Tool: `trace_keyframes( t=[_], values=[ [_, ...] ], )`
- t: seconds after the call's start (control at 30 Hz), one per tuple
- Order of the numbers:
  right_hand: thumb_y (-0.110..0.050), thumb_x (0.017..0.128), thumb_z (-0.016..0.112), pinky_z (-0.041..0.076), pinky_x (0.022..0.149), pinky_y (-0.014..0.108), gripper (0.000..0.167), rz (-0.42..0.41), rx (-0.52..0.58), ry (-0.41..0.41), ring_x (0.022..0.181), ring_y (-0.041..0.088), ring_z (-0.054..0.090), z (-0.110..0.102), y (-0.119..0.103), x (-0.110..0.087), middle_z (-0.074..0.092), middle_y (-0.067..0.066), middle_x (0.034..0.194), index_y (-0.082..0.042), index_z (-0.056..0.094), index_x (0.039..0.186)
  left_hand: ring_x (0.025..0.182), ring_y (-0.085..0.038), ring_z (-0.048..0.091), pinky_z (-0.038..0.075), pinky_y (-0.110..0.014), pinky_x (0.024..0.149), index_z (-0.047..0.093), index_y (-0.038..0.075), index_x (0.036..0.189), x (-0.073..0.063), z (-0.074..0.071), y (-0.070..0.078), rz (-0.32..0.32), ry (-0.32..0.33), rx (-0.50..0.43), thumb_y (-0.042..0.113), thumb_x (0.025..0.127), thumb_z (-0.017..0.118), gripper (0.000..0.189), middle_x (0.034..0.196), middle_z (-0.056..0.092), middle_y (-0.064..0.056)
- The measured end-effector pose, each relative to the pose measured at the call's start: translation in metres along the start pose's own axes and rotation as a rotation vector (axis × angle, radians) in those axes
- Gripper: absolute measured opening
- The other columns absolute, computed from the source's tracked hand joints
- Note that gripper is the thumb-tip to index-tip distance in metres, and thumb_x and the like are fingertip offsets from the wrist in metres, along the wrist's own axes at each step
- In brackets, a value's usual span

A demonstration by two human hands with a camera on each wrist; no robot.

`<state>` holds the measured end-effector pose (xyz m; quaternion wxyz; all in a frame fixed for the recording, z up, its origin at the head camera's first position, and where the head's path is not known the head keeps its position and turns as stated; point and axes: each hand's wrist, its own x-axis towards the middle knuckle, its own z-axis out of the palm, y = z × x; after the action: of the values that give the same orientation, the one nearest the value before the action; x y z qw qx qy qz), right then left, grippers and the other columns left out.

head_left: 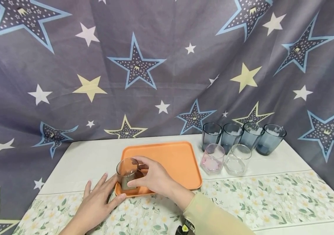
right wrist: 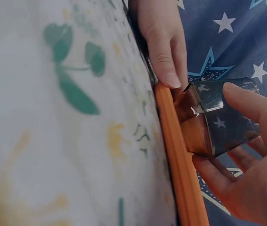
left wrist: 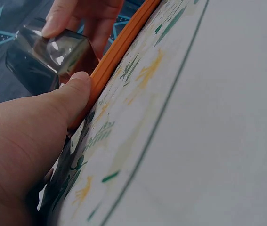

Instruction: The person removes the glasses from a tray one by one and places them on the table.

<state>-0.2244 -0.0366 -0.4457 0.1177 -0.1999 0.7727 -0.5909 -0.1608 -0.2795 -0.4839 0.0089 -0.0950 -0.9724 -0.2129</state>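
My right hand [head_left: 156, 178] grips a smoky grey glass [head_left: 125, 168] between thumb and fingers. The glass stands upright over the front left corner of the orange tray [head_left: 170, 163], and its faceted base shows in the right wrist view. At that same corner my left hand [head_left: 98, 199] lies with fingers extended along the tray's left side. Its thumb [left wrist: 80, 87] rests at the tray's front rim, close to the glass.
Right of the tray stand a pink-tinted glass [head_left: 213, 160] and a clear glass [head_left: 237, 160]. Behind them is a row of several blue glasses [head_left: 233, 137]. A flowered cloth [head_left: 272, 195] covers the table, and a star-patterned curtain [head_left: 167, 88] hangs behind its far edge.
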Motion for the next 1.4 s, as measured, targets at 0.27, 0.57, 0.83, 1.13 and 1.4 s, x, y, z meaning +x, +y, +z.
trace_keyframes(
  t=[0.27, 0.57, 0.83, 1.13, 1.4],
  values=[
    [-0.027, 0.086, 0.101, 0.058, 0.106, 0.037, 0.082, -0.037, -0.056, 0.017, 0.131, 0.015, 0.065, -0.014, -0.012, -0.008, 0.067, -0.014, 0.146, -0.031, 0.062, 0.158, 0.161, -0.054, 0.026, -0.005, -0.089, 0.116, 0.048, 0.011, 0.169, -0.001, 0.001, 0.001, -0.007, -0.001, 0.002, 0.074, 0.104, 0.060, 0.090, 0.168, 0.050, -0.019],
    [-0.026, 0.083, 0.102, 0.059, 0.106, 0.041, 0.084, -0.009, -0.077, 0.063, 0.132, 0.019, 0.066, -0.036, -0.024, -0.019, 0.070, -0.007, 0.145, -0.031, 0.063, 0.157, 0.161, -0.054, 0.026, -0.005, -0.089, 0.116, 0.047, 0.011, 0.170, -0.001, 0.002, 0.000, -0.017, -0.007, 0.013, 0.076, 0.104, 0.056, 0.093, 0.167, 0.051, -0.019],
    [-0.019, 0.083, 0.102, 0.062, 0.098, 0.031, 0.087, -0.068, -0.042, 0.073, 0.133, 0.026, 0.067, -0.069, -0.031, -0.035, 0.069, 0.000, 0.147, -0.020, 0.060, 0.160, 0.161, -0.054, 0.027, -0.005, -0.088, 0.117, 0.047, 0.011, 0.169, -0.001, 0.003, -0.001, -0.014, 0.005, 0.008, 0.077, 0.103, 0.057, 0.094, 0.167, 0.051, -0.019],
    [-0.013, 0.082, 0.102, 0.062, 0.100, 0.035, 0.085, -0.089, -0.003, 0.115, 0.132, 0.035, 0.067, -0.113, -0.037, -0.055, 0.069, 0.007, 0.146, -0.019, 0.062, 0.156, 0.161, -0.054, 0.026, -0.005, -0.088, 0.117, 0.046, 0.011, 0.170, -0.003, 0.003, -0.003, 0.012, 0.026, -0.038, 0.072, 0.105, 0.061, 0.090, 0.166, 0.052, -0.020],
    [-0.013, 0.081, 0.102, 0.063, 0.098, 0.036, 0.086, -0.077, -0.081, 0.177, 0.128, 0.035, 0.070, -0.151, -0.044, -0.076, 0.069, 0.009, 0.144, -0.018, 0.061, 0.157, 0.162, -0.054, 0.024, -0.011, -0.086, 0.119, 0.045, 0.010, 0.170, -0.003, 0.003, -0.004, 0.026, 0.033, -0.070, 0.073, 0.104, 0.061, 0.093, 0.167, 0.051, -0.020]
  ],
)
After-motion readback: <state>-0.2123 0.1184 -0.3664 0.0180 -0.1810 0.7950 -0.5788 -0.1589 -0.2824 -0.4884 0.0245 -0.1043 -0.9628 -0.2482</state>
